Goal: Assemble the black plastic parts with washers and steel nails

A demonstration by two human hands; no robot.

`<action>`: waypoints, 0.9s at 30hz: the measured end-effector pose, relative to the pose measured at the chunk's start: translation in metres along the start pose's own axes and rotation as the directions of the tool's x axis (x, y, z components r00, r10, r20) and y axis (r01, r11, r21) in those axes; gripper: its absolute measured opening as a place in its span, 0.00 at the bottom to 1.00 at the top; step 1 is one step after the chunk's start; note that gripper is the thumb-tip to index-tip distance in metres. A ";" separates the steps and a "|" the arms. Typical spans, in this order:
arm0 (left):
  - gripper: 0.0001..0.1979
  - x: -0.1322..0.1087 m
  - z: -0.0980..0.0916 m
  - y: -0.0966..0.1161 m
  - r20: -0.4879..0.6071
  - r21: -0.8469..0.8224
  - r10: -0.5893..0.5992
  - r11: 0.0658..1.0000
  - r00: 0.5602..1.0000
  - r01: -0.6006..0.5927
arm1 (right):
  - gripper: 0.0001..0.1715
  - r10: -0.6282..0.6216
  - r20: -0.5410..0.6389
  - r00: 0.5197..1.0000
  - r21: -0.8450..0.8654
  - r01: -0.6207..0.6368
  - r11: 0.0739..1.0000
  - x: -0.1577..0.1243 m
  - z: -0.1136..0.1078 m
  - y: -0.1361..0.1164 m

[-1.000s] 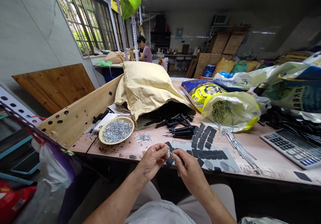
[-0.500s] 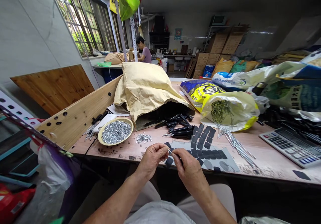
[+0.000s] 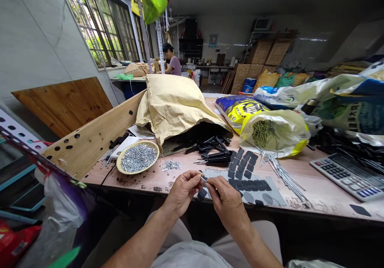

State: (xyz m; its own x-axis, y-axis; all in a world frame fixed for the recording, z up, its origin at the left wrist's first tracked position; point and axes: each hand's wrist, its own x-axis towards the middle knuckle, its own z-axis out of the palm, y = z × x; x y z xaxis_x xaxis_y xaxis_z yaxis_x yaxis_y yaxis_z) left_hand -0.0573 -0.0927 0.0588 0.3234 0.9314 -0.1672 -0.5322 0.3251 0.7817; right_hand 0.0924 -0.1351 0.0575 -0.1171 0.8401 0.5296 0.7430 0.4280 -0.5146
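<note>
My left hand (image 3: 183,192) and my right hand (image 3: 227,202) meet at the near edge of the table (image 3: 318,192), fingertips pinched together on a thin metal pin (image 3: 204,178). What sits at the pin's tip is too small to name. Just beyond my hands lies a grey sheet of black pads (image 3: 246,180). A round dish of small silver nuts (image 3: 138,159) stands to the left, with a small loose heap of nuts (image 3: 171,165) beside it. Black plastic parts (image 3: 214,150) spill from a tan paper sack (image 3: 174,104).
A yellow bag of long metal pins (image 3: 274,134) lies right of centre, pins fanned out on the table. A calculator (image 3: 349,175) sits at the right. More sacks pile behind. A wooden board (image 3: 99,134) edges the table's left. A person (image 3: 172,62) works far behind.
My hands have stayed pinched together on the pin, shifting only slightly. The camera has tilted a little.
</note>
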 end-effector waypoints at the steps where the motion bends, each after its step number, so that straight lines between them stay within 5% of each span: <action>1: 0.12 0.000 0.000 0.000 0.010 -0.009 -0.009 1.000 1.000 0.009 | 0.15 0.003 -0.003 1.000 0.006 -0.003 1.000 0.000 -0.001 -0.001; 27: 0.13 -0.001 -0.007 -0.003 0.097 0.090 -0.011 0.996 0.995 0.002 | 0.13 0.092 0.088 0.992 0.141 -0.104 0.985 0.001 -0.009 0.000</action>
State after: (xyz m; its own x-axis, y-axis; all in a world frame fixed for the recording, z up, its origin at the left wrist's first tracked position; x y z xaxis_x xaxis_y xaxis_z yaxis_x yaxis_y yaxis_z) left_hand -0.0615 -0.0933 0.0525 0.4038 0.9074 -0.1163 -0.4590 0.3110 0.8322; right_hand 0.0978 -0.1373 0.0637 -0.1063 0.9020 0.4185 0.6511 0.3813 -0.6563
